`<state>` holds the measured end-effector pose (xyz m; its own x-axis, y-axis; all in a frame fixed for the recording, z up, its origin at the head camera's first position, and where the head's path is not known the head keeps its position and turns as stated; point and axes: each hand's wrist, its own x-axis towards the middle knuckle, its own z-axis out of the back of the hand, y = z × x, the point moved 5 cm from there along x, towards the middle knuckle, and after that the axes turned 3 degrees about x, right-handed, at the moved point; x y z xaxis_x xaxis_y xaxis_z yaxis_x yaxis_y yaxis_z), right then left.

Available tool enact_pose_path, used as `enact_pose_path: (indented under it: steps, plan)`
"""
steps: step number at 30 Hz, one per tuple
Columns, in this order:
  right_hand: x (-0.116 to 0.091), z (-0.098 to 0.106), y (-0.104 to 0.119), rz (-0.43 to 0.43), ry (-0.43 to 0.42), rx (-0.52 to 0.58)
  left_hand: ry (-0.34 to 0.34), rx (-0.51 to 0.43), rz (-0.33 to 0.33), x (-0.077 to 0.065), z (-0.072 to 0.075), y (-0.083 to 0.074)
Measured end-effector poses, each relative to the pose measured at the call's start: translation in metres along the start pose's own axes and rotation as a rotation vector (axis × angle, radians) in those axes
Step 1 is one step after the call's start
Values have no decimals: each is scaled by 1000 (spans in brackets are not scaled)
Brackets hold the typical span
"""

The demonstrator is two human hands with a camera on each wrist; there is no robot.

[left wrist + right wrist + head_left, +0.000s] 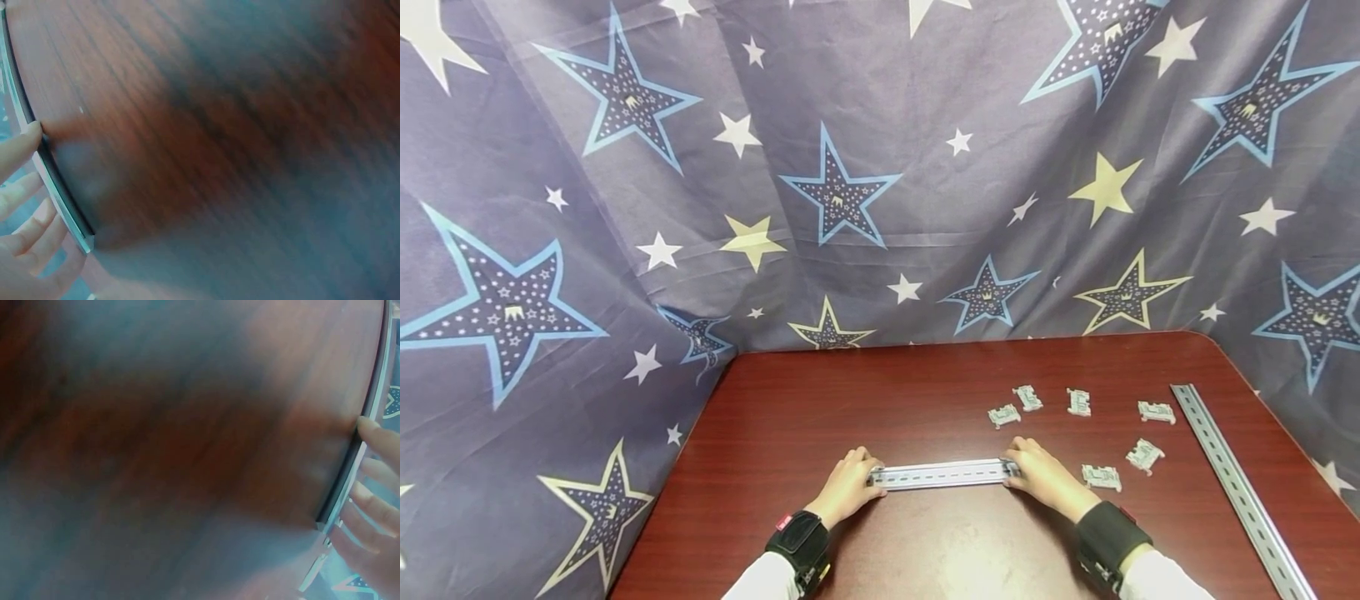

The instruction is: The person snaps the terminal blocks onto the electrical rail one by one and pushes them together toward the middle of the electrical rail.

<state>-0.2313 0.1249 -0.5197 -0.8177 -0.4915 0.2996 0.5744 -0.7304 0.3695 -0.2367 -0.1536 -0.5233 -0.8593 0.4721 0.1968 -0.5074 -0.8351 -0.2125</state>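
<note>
Now, left hand [850,485] and right hand [1039,473] each grip one end of a short slotted rail [942,476]. Matching pressure should steady it.

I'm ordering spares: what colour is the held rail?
The held rail is silvery, best in head view.

A reddish-brown table [805,400] with wood grain and a rounded far right corner catches glare at its near middle. Six small pale pieces [1101,477] lie scattered right of centre; a long slotted rail [1238,483] lies along the right side.
</note>
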Motion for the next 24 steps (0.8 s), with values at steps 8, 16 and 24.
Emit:
enact_pose_path:
  steps: [8, 16, 24]
  plan:
    - [0, 5, -7, -3, 23, -3, 26, 24, -27, 9, -3, -5]
    - [-1, 11, -17, -27, 43, 0, 30, 45, -39, 21, -5, -13]
    - [-5, 18, -26, -7, 46, 20, 40, 39, -31, 32, -9, -22]
